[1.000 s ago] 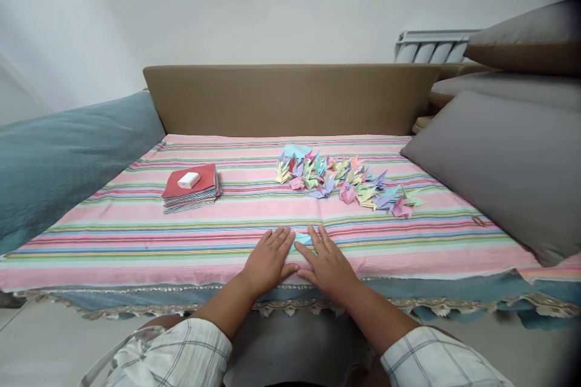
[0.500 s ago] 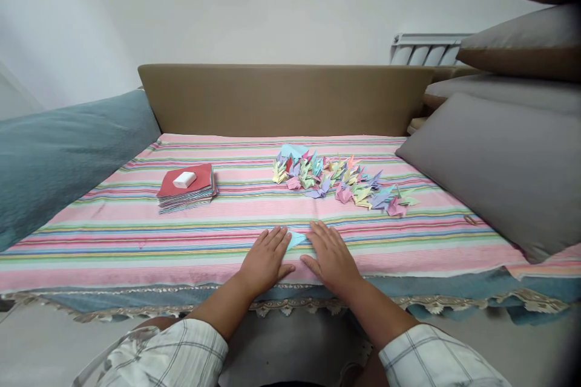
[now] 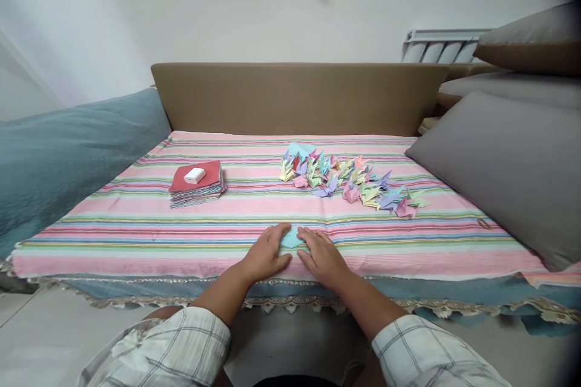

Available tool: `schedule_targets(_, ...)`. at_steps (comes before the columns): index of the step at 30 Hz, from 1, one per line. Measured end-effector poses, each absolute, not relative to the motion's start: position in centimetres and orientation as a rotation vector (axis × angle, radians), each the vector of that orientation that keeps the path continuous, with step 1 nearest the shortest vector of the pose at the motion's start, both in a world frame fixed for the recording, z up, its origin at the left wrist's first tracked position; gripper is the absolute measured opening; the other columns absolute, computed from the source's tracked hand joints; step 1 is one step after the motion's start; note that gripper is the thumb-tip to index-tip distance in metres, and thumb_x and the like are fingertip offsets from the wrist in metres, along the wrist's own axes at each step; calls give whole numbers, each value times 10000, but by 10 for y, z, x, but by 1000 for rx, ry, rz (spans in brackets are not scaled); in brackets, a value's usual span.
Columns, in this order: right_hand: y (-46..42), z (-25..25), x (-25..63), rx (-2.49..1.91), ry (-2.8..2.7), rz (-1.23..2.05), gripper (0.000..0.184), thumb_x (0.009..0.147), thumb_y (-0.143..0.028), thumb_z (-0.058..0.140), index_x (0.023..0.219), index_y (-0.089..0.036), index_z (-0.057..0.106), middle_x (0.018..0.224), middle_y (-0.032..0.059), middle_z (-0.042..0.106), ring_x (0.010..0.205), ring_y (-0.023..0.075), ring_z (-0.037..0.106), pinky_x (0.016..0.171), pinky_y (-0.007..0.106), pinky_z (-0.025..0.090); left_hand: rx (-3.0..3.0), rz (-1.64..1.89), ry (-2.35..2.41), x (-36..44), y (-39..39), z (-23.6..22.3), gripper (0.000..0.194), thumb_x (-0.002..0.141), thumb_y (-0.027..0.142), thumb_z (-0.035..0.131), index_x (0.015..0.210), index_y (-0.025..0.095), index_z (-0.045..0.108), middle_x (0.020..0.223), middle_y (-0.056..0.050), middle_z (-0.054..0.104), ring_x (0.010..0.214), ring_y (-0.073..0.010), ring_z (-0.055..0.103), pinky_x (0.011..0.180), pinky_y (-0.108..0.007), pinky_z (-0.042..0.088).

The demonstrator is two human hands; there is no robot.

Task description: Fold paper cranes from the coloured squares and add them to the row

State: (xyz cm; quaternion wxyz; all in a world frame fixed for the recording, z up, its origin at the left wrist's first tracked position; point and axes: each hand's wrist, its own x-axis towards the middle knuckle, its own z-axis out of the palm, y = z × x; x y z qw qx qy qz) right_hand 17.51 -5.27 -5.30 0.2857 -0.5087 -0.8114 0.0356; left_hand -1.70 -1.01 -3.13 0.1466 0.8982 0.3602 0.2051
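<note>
A small folded piece of light blue paper [image 3: 291, 238] lies on the striped cloth between my two hands. My left hand [image 3: 267, 255] rests at its left edge, fingers slightly bent and the thumb held apart from them. On the other side, my right hand [image 3: 323, 256] has its fingertips at the paper's right edge, its thumb also spread away. Part of the paper is hidden under the fingers. Beyond the hands sits a group of folded paper cranes [image 3: 351, 184] in many pastel colours, with a flat light blue paper [image 3: 300, 150] behind them.
To the left is a stack of paper [image 3: 196, 196] with a red sheet on top and a white eraser-like block [image 3: 195, 176] on it. Grey cushions [image 3: 503, 157] lie at the right. A brown backrest [image 3: 295, 100] borders the striped cloth [image 3: 136, 227].
My hands were lying flatter with fingers stretched forward; now the fingers are more bent and the hands are closer together. More of the blue paper shows, and the view has shifted slightly.
</note>
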Motion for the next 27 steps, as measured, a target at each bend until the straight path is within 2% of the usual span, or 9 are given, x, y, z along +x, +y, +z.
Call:
schedule_targets(3, -47, -52, 175, -1330, -2042, 188, 230, 855, -267, 496, 1051, -177, 577, 1200, 94, 593, 1146, 204, 506, 964, 385, 367, 2499, 628, 1050, -19, -8, -30, 356, 763, 212, 565, 1115, 189, 518, 1265, -96, 542, 1228, -221, 446, 1017, -397, 380)
schedule_targets(6, -43, -52, 174, -1330, -1977, 243, 161, 814, -271, 557, 953, -213, 614, 1141, 72, 626, 1083, 220, 539, 917, 396, 380, 2528, 637, 1075, -17, -7, -32, 172, 751, 247, 620, 914, 196, 598, 1238, -86, 574, 1224, -245, 455, 1036, -425, 355)
schedule_targets(13, -41, -45, 173, -1377, -1945, 339, 98, 803, -265, 562, 849, -245, 646, 1108, 40, 635, 1048, 211, 541, 897, 391, 364, 2584, 645, 1101, -15, -2, -28, 135, 744, 219, 649, 875, 189, 650, 1113, -82, 654, 1108, -230, 562, 914, -363, 469)
schedule_targets(20, -40, -43, 172, -1394, -1924, 354, 86, 771, -294, 607, 828, -241, 644, 1092, 38, 632, 1037, 206, 538, 900, 384, 348, 2657, 603, 1088, -15, 0, -23, 87, 800, 238, 595, 814, 202, 673, 1041, -62, 681, 1048, -216, 592, 886, -345, 475)
schedule_targets(27, -39, -45, 170, -1424, -1917, 356, 103, 760, -318, 625, 837, -261, 663, 1089, 35, 615, 1040, 207, 527, 903, 386, 342, 2669, 643, 1159, -13, -2, -27, 138, 831, 253, 542, 912, 194, 637, 1042, -69, 669, 997, -211, 601, 862, -345, 479)
